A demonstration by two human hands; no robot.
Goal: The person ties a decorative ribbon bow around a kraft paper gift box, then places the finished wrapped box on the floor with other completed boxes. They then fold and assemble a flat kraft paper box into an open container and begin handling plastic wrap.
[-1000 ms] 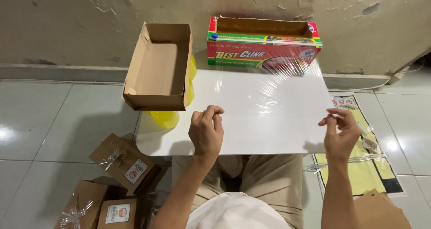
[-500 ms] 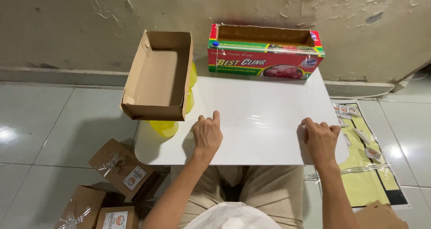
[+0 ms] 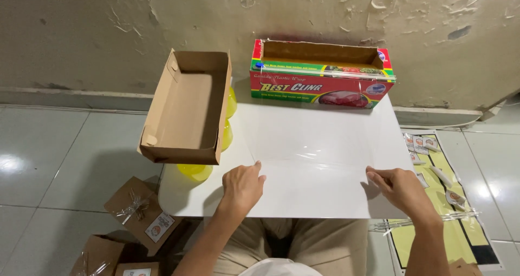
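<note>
My left hand point(image 3: 242, 186) and right hand point(image 3: 399, 188) pinch the near corners of the thin clear plastic film sheet point(image 3: 311, 143), a light, limp, clingy, easily torn thing.

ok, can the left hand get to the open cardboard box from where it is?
Probably yes. The left hand rests on the white table at the cling film sheet's corner; the open cardboard box sits just beyond it, nothing between.

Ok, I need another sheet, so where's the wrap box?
The wrap box sits at the white table's far edge against the wall, right of the open cardboard box.
</note>
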